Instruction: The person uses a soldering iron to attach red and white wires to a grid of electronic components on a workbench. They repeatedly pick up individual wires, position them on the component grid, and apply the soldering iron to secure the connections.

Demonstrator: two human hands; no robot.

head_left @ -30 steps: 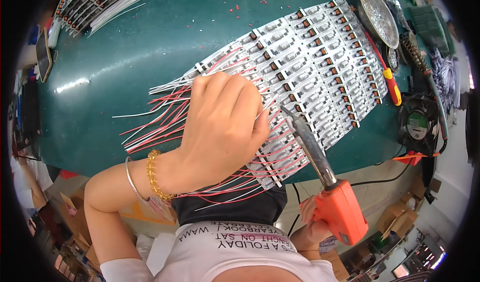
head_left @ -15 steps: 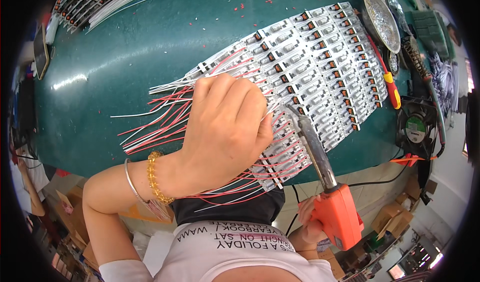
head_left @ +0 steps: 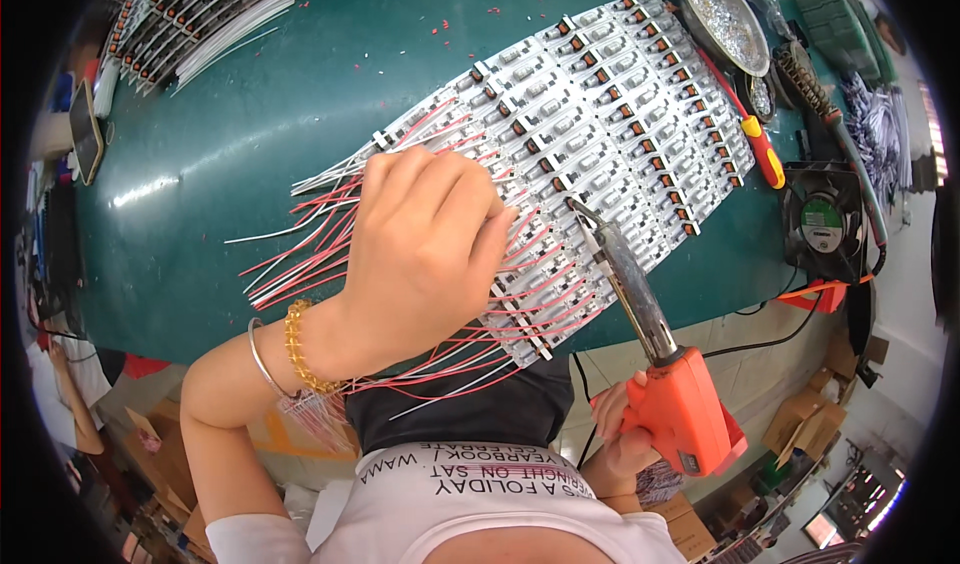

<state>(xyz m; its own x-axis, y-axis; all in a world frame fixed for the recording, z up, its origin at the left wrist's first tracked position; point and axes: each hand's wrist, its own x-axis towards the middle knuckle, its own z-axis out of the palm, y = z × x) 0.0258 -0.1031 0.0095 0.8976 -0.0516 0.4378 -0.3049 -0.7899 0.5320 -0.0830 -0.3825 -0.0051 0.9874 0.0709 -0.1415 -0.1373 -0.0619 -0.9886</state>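
My left hand is closed above the near left part of a panel of small clear and grey light modules set in rows. Its fingertips are hidden, so what they pinch cannot be made out. Thin red and white wires fan out from under this hand to the left, and more run below it along the panel's near edge. My right hand grips the orange handle of a soldering gun. The gun's metal barrel slants up and left, its tip over the modules just right of my left fingertips.
Along the right lie a yellow and red screwdriver, a metal bowl and a small black fan. More module strips and a phone-like slab are at the far left. Tiny red scraps dot the green tabletop.
The whole view has shifted, and the panel appears farther left and up. My left hand has drawn slightly left from the gun tip. A white strand by its fingertips is no longer visible.
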